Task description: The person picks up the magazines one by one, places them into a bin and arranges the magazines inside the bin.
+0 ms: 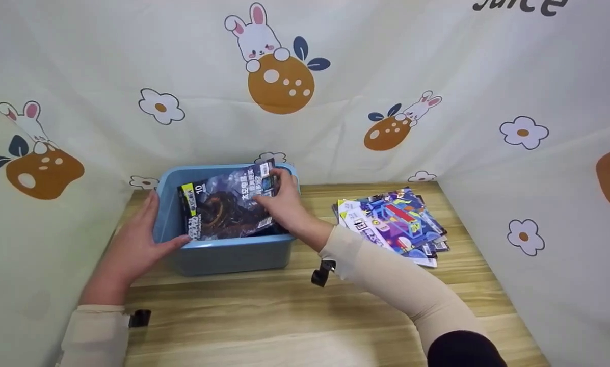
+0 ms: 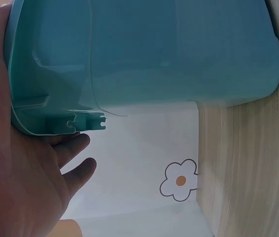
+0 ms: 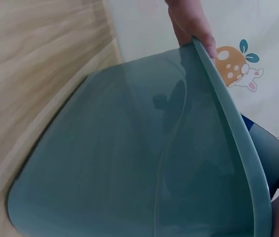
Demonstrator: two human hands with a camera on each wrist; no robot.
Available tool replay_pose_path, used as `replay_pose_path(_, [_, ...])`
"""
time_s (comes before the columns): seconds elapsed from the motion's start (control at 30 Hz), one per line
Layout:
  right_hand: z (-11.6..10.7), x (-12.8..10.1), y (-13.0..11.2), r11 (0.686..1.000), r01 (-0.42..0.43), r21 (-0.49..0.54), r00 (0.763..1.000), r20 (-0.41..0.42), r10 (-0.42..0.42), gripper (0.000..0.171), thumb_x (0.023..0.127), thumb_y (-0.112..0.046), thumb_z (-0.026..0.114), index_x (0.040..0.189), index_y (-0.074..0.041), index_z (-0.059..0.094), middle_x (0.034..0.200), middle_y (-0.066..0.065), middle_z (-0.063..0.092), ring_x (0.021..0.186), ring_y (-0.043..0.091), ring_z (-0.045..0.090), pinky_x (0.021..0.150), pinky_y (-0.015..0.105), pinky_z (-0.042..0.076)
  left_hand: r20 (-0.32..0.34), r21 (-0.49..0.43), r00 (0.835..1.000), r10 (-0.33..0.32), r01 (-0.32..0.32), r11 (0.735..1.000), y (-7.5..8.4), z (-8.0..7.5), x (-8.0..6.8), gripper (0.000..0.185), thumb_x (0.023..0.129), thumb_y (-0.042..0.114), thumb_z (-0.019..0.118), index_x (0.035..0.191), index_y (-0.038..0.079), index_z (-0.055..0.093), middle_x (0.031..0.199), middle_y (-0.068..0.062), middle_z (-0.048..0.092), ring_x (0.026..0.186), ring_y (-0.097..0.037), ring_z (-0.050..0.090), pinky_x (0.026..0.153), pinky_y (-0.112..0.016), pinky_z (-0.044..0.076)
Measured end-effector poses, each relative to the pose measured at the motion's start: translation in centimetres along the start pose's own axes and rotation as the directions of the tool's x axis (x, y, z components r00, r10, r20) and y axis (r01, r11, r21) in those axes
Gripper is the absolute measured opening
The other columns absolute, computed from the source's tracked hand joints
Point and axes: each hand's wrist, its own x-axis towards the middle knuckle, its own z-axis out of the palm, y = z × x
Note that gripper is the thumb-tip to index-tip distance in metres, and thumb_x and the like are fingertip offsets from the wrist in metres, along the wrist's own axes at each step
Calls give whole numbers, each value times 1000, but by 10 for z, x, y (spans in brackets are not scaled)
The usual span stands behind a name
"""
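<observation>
A blue plastic bin (image 1: pixel 223 255) stands on the wooden table (image 1: pixel 294 316) at the back left. A dark magazine (image 1: pixel 223 206) leans tilted inside it, its top edge above the rim. My right hand (image 1: pixel 284 204) grips the magazine at its right edge, fingers curled over the cover. My left hand (image 1: pixel 141 239) lies flat against the bin's left wall with straight fingers, and its thumb rests on the front rim. In the left wrist view the palm (image 2: pixel 21 173) presses the bin's rim (image 2: pixel 55 123). The right wrist view shows the bin's outer wall (image 3: pixel 129 158) and the left hand's fingertips (image 3: pixel 193 29) at the rim.
A fanned stack of colourful magazines (image 1: pixel 394 224) lies on the table to the right of the bin. A cloth backdrop with rabbits and flowers (image 1: pixel 284 76) closes in the table at the back and both sides.
</observation>
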Motion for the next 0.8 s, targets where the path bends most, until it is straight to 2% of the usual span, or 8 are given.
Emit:
replay_pose_path(0.17, [-6,-1,-1,998,63,25,998,-13,-63,57,93,-6,83,144,0,57,136,26,50,112,26,53,89,31,53,-4,0,1000,5,-5,1000,0,0,1,132,92,72,78,178,9,0,184,-23,5,161,-62,19,112,-89,30])
replay_pose_path(0.3, [-18,1,2,993,115,37,993,9,-116,45,95,-4,81,135,2,62,121,21,52,97,21,50,80,27,48,-2,-1,1000,10,-10,1000,-2,0,1,131,93,71,78,178,7,1,183,-24,5,161,-63,19,113,-89,28])
replay_pose_path(0.43, [-37,1,8,984,173,44,985,15,-174,35,96,-2,79,128,3,65,118,14,54,99,29,56,82,26,49,-4,-5,1000,19,-19,1000,-3,1,2,130,94,70,78,177,4,3,183,-26,7,161,-62,20,115,-89,27])
replay_pose_path(0.5, [-50,0,13,979,201,43,979,5,-202,32,96,-1,78,125,4,65,118,16,56,101,32,57,85,27,51,-3,-6,1000,25,-25,1000,-3,1,3,130,94,69,78,177,3,3,182,-26,7,161,-62,20,115,-88,27])
replay_pose_path(0.63, [-84,-3,32,971,238,12,971,-11,-237,29,97,-2,77,124,3,66,118,14,57,101,23,57,89,30,54,4,-5,1000,20,-20,1000,-2,2,4,130,94,70,78,177,5,2,183,-25,6,162,-62,19,114,-89,27])
replay_pose_path(0.73, [-115,-4,56,963,259,-70,966,13,-259,32,97,-5,80,125,2,65,121,15,58,105,24,58,93,37,55,7,4,1000,13,-13,1000,-3,2,3,130,94,71,77,177,7,1,183,-24,5,162,-61,18,113,-89,27])
replay_pose_path(0.8, [-137,-3,76,959,243,-149,970,44,-239,37,97,-9,83,127,1,64,124,18,57,109,30,59,97,44,56,5,10,1000,10,-10,1000,-4,1,2,129,94,71,77,178,7,2,183,-23,5,162,-61,17,113,-89,27])
